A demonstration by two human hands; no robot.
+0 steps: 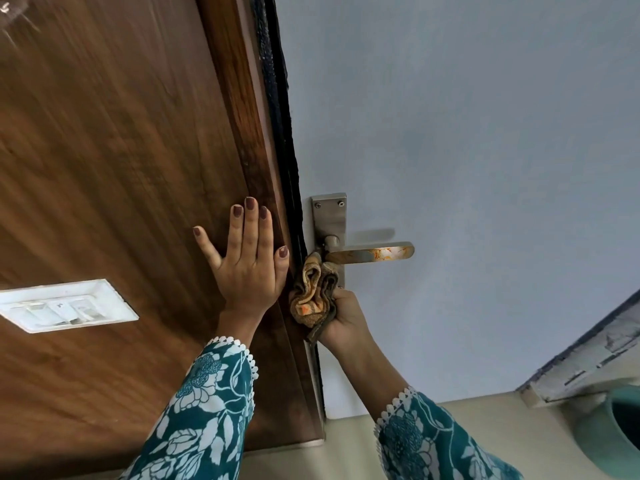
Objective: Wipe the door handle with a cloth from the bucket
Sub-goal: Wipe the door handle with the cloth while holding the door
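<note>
A metal lever door handle (372, 253) with orange stains sticks out to the right from its back plate (330, 216) on a pale blue door (467, 150). My right hand (346, 318) grips a bunched brown and orange cloth (313, 292), whose top touches the handle's base just below the lever's pivot. My left hand (247, 261) lies flat with spread fingers on the brown wooden frame (242, 116) left of the door edge. A teal bucket (613, 434) shows partly at the lower right corner.
A white switch plate (65, 304) sits on the wooden panel at the left. A dark gap (280, 98) runs between the frame and the door. A worn white ledge (585, 358) slants above the bucket. Beige floor (349, 448) lies below.
</note>
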